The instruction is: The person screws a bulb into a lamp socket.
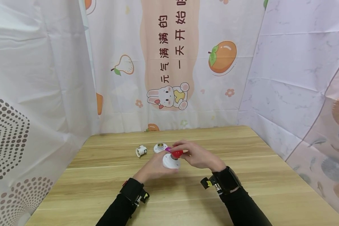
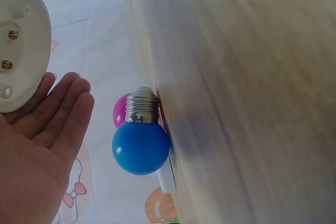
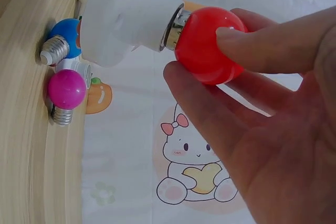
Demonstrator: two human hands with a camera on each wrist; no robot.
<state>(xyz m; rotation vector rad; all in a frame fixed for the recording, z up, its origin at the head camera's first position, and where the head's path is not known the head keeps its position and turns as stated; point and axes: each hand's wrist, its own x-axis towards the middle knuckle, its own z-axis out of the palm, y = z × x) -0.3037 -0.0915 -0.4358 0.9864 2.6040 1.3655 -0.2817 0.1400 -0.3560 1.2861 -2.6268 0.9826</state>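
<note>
My left hand (image 1: pixel 157 165) holds a round white lamp holder (image 1: pixel 169 162) above the table, tilted. Its underside, with brass screws, faces the left wrist camera. With thumb and fingers, my right hand (image 1: pixel 199 156) grips a red light bulb (image 3: pixel 207 51) at the holder's mouth. Part of the bulb's metal screw base (image 3: pixel 177 27) shows at the rim; how deep it sits, I cannot tell. On the table beyond lie a blue bulb (image 2: pixel 140 148) and a magenta bulb (image 3: pixel 66 88). In the head view my hands hide the blue one.
A second round white lamp holder (image 1: pixel 159 147) stands behind my hands, its socket facing up. To its left lies a small white socket (image 1: pixel 141 151) on its side. The wooden table (image 1: pixel 101 194) ends at a printed curtain (image 1: pixel 124 119), with more curtains at both sides.
</note>
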